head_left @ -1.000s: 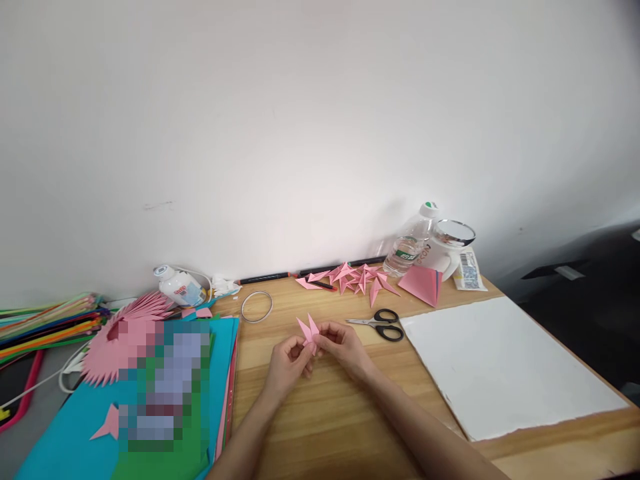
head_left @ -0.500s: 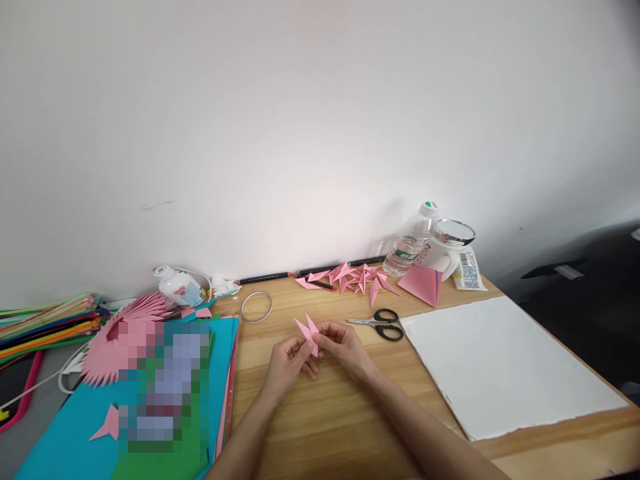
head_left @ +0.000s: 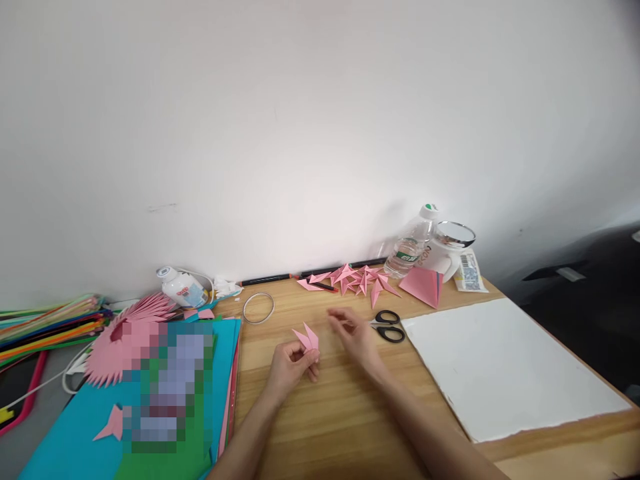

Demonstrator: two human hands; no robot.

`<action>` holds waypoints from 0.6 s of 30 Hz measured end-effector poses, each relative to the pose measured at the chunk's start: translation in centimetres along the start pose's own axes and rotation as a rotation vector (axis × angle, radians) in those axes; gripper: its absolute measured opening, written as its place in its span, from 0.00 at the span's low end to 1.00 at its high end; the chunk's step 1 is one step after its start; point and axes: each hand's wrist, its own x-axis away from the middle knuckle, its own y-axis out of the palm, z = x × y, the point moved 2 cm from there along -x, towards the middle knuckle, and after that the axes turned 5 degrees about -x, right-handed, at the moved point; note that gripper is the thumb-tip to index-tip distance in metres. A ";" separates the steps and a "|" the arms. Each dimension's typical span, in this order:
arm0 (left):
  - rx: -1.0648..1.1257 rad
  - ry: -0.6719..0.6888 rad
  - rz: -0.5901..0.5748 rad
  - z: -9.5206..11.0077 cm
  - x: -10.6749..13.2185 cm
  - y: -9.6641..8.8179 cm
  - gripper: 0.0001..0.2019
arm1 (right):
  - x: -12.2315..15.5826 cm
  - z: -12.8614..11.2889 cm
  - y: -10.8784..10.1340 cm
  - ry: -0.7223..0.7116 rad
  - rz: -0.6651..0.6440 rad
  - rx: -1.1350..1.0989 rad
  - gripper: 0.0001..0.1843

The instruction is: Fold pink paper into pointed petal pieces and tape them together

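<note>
Between the thumb and fingers of my left hand (head_left: 294,365) is a folded pink paper piece (head_left: 309,338), its two points sticking up. My right hand (head_left: 354,337) is apart from it, a little to the right, with nothing visible in it; its fingers are stretched forward and slightly blurred. Black-handled scissors (head_left: 389,325) lie just beyond that hand, their blades partly hidden behind it. Farther back, against the wall, lies a pile of similar folded pink paper pieces (head_left: 361,280).
A white board (head_left: 510,367) covers the right of the table. Behind it stand a water bottle (head_left: 413,247), a white mug (head_left: 443,257) and a pink paper stack (head_left: 424,287). At left are coloured sheets (head_left: 65,427), a pink pleated paper ring (head_left: 107,353) and a silver ring (head_left: 259,309).
My right hand has let go of the folded paper and moved right and slightly forward, in front of the scissors' blades. My left hand still holds the paper, now turned a little.
</note>
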 end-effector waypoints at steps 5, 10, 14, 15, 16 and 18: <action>0.012 0.006 0.025 -0.1 0.0 -0.1 0.15 | -2.7 0.3 -5.2 -0.295 0.368 0.557 0.13; 0.039 0.012 0.019 -0.1 0.0 -0.1 0.14 | -5.1 1.1 -9.9 -0.109 0.431 1.011 0.18; 0.075 0.035 0.061 0.0 0.0 -0.2 0.13 | -5.7 1.8 -11.2 -0.047 0.353 1.067 0.19; 0.085 0.040 0.073 0.0 0.0 -0.2 0.13 | -5.7 2.0 -11.3 -0.040 0.335 1.070 0.19; 0.094 0.044 0.083 0.1 0.0 -0.2 0.13 | -5.5 2.2 -11.2 -0.035 0.320 1.071 0.19; 0.106 0.047 0.094 0.2 0.0 -0.1 0.13 | -5.2 2.4 -11.0 -0.033 0.301 1.065 0.19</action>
